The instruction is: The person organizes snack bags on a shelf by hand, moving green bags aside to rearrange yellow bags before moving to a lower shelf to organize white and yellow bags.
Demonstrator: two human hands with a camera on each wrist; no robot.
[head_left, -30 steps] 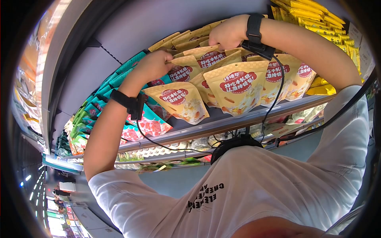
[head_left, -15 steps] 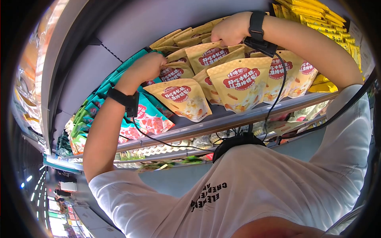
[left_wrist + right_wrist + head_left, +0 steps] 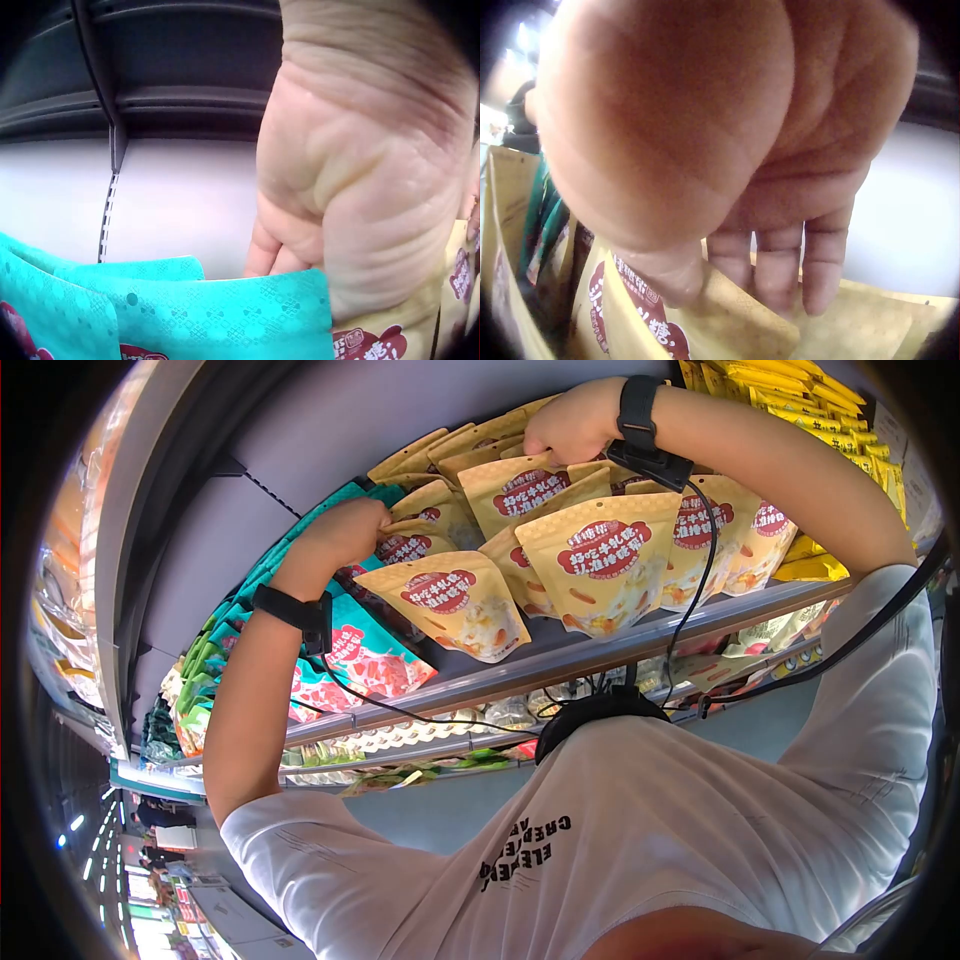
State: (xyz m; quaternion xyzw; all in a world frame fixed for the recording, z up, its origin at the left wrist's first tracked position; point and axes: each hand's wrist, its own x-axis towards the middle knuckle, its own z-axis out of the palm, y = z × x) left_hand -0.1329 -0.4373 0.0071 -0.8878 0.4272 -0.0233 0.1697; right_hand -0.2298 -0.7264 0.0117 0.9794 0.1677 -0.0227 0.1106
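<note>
My left hand (image 3: 335, 542) pinches the upper corner of a yellow stand-up snack pouch (image 3: 408, 544) with a red label. In the left wrist view its thumb comes down at this yellow pouch (image 3: 371, 341), while a teal pouch (image 3: 232, 311) covers part of the fingers. Further right, my right hand (image 3: 577, 422) grips the top edge of another yellow pouch (image 3: 515, 495). The right wrist view has the thumb in front of the pouch (image 3: 735, 319) and the fingers reaching down behind it.
More yellow pouches (image 3: 610, 565) stand along the shelf edge (image 3: 560, 650), one leaning at the front left (image 3: 450, 600). Teal pouches (image 3: 365, 650) fill the left side, small bright yellow packets (image 3: 810, 400) the right. A dark cable (image 3: 700, 585) hangs from my right wrist.
My left hand has shifted left with the pouch corner it holds, exposing more of the pouches behind. The pouch under my right hand has come up and forward; that hand stays nearly in place.
</note>
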